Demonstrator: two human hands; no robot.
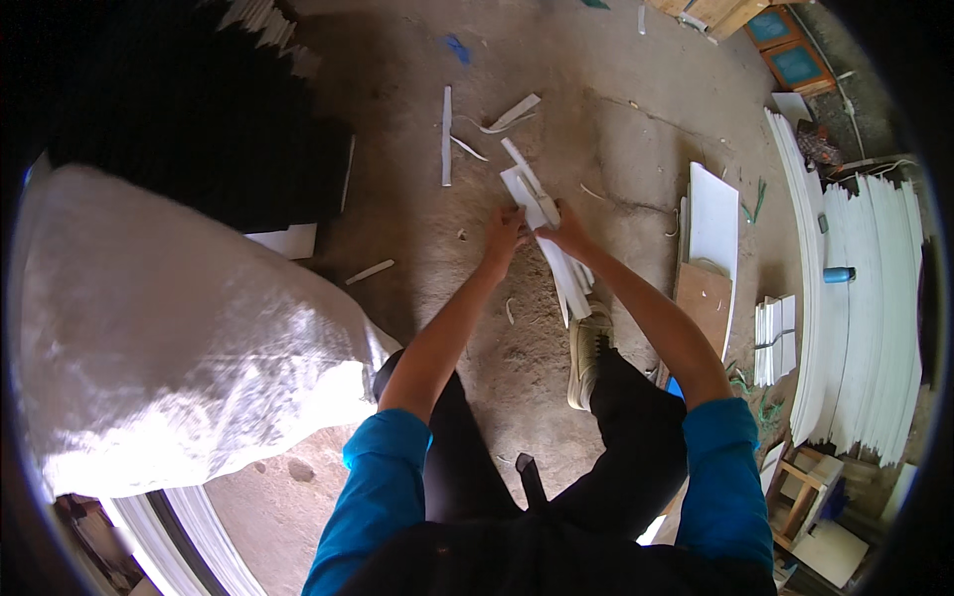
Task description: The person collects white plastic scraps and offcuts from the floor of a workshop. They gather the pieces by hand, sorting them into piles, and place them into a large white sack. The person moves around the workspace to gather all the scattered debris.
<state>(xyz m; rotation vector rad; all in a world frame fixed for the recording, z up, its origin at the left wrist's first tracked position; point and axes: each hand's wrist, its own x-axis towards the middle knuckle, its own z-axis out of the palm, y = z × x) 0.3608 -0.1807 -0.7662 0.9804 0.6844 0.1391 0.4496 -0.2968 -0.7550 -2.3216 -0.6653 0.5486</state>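
Low over the floor, a small bundle of flat white strips [561, 273] slants between my two hands, its near end beside my right shoe [588, 358]. My left hand [507, 236] has its fingers closed at the bundle's left edge. From the other side my right hand [568, 236] grips the strips, thumb and fingers bent around them. The strips are uneven in length, and a few stick out past the hands at the far end. My palms and the undersides of the strips are hidden.
Loose white strips [447, 134] lie on the floor beyond my hands. A large white sack [189, 318] bulges at the left, with a dark stack [199, 139] behind it. At right are a white board [713, 223], a tied bundle [775, 340] and long white stacked strips [870, 318].
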